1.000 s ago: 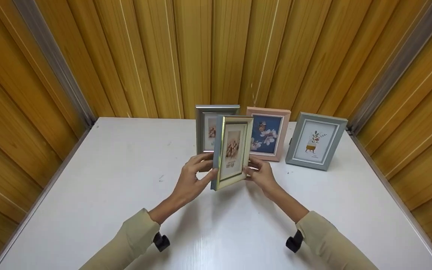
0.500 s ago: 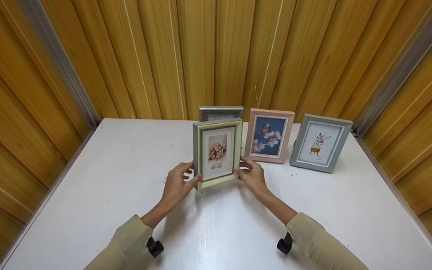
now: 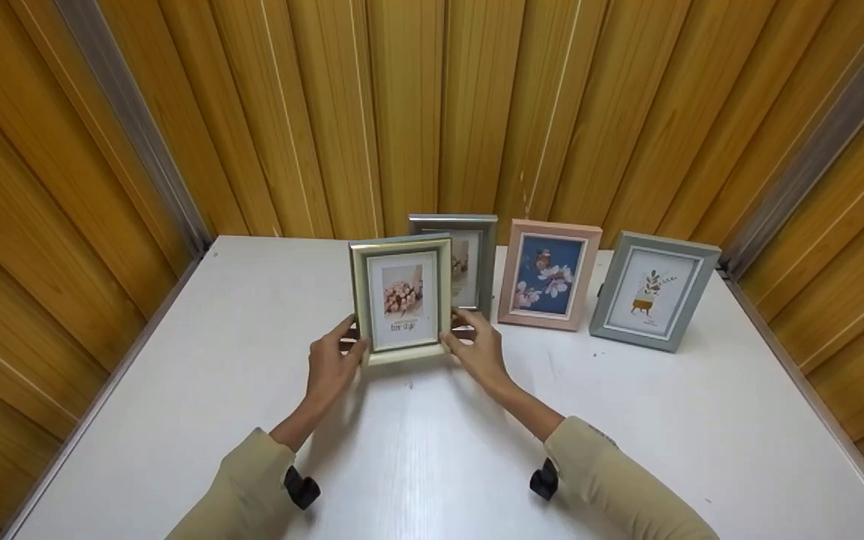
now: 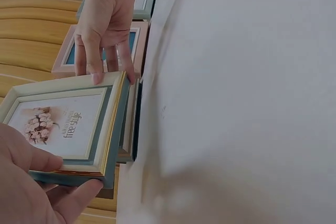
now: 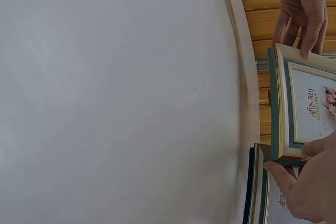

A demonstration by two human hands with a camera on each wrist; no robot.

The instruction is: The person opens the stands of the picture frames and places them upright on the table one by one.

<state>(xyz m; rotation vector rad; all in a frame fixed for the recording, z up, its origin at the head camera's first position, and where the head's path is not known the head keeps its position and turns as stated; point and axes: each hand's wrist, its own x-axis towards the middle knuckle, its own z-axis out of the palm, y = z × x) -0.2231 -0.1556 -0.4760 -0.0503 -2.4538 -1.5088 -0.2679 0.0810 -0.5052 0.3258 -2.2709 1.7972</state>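
Observation:
A cream and gold picture frame [image 3: 405, 356] with teal sides and a flower print is held upright above the table, between both hands. My left hand [image 3: 331, 364] grips its lower left edge, thumb [image 4: 47, 160] on the front and fingers behind. On the opposite lower edge, my right hand [image 3: 481, 352] pinches it the same way, the thumb on the cream border. Behind it stands a grey-silver picture frame [image 3: 487, 262], partly hidden by the held one. The right wrist view shows the held frame's lower edge and both hands.
To the right stand a pink picture frame [image 3: 505, 285] with a blossom print and a grey-green picture frame [image 3: 676, 315] with a plant print. They rest on a white table [image 3: 417, 465] bounded by wood-look panels [image 3: 402, 112] at the back and sides.
Both hands have carried the cream frame leftward from in front of the pink and grey-silver frames. It has turned to face more toward me, and more of the frames behind shows.

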